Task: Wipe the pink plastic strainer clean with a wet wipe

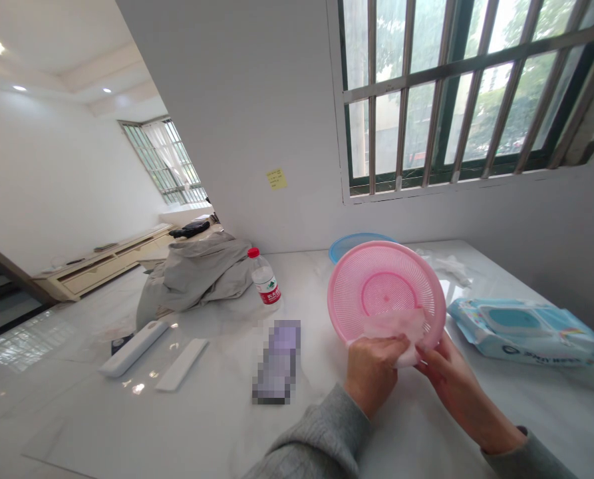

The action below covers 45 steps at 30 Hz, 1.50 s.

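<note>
A pink plastic colander [384,286] is tilted up toward me over the white marble table [217,412]. My right hand [449,372] grips its lower right rim. My left hand [374,369] is closed on a white wet wipe [396,327] and presses it against the colander's lower inner wall. A blue basin [349,243] shows partly behind the colander.
A pack of wet wipes [523,329] lies to the right. A water bottle [265,279], a grey jacket [197,273], two white bars [134,347] and a blurred-out item [277,362] lie to the left. Crumpled wipes [449,266] rest near the wall below a barred window [466,93].
</note>
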### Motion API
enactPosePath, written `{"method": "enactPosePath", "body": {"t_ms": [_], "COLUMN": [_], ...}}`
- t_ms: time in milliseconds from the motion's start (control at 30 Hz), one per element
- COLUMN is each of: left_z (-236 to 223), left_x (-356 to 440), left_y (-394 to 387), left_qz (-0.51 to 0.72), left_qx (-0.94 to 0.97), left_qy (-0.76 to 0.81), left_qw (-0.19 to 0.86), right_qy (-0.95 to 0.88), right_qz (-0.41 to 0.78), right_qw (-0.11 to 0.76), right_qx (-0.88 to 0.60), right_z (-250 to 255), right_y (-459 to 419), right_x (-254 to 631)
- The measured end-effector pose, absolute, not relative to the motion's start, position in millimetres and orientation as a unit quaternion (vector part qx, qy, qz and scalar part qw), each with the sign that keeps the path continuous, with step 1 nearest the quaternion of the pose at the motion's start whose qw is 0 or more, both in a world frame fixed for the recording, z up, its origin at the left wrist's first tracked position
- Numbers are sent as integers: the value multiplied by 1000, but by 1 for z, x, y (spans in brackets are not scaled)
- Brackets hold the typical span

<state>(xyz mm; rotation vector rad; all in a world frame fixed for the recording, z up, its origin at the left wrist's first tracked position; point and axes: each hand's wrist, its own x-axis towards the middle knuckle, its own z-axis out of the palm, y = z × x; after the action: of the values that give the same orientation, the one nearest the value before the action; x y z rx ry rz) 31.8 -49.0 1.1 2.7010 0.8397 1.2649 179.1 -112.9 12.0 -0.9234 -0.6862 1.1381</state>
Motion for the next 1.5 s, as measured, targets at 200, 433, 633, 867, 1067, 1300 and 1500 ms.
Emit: {"method": "enactPosePath", "body": {"t_ms": [200, 433, 633, 867, 1067, 1300, 1500], "left_z": [1, 2, 2, 0, -5, -1, 2], "left_x": [32, 32, 32, 31, 31, 27, 27], "left_y": [-49, -49, -47, -45, -43, -39, -39], "left_qz": [406, 389, 382, 382, 396, 404, 394], "left_qx": [873, 878, 882, 882, 875, 867, 870], "left_qy": [269, 278, 275, 276, 278, 288, 288], "left_qw": [20, 22, 16, 29, 35, 51, 70], "right_qy": [-303, -299, -298, -302, -330, -401, -451], "right_qz": [510, 521, 531, 522, 511, 458, 405], "right_qw": [694, 679, 671, 669, 665, 667, 648], "right_qx": [-408, -423, -423, -434, -434, -429, -461], "right_z": [9, 10, 14, 14, 4, -16, -23], "right_y": [-112, -112, -112, -111, -106, -97, -96], "right_x": [179, 181, 180, 183, 190, 199, 201]}}
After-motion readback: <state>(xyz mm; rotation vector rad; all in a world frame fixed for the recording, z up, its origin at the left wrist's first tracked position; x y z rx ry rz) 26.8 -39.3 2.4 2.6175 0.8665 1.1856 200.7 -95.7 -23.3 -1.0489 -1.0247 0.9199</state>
